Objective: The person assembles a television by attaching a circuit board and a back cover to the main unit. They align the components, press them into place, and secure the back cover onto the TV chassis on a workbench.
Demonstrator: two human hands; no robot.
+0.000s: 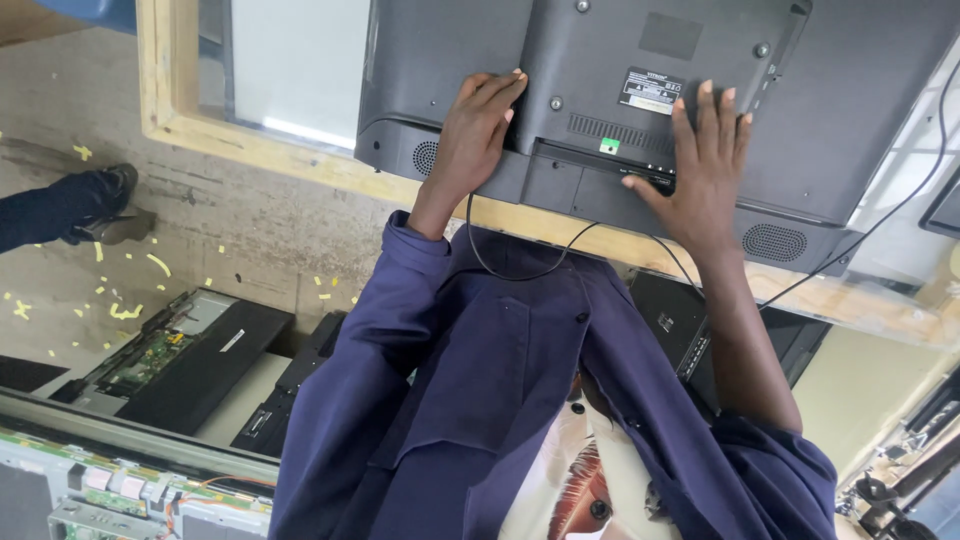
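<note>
A black television (640, 90) lies face down on the wooden-edged worktop (300, 160). The left hand (478, 130) rests flat on its back panel, grip spread; the right hand (705, 170) presses beside the thin black cable (510, 272), fingers splayed.

View: single head camera, no second view to share with.
Facing: steeply down, the frame appears inverted, so the body fills the lower half.
Range: close, at arm's length from the TV back (640, 100).
Edges: floor (230, 240) left, bench edge (300, 160) across.
</note>
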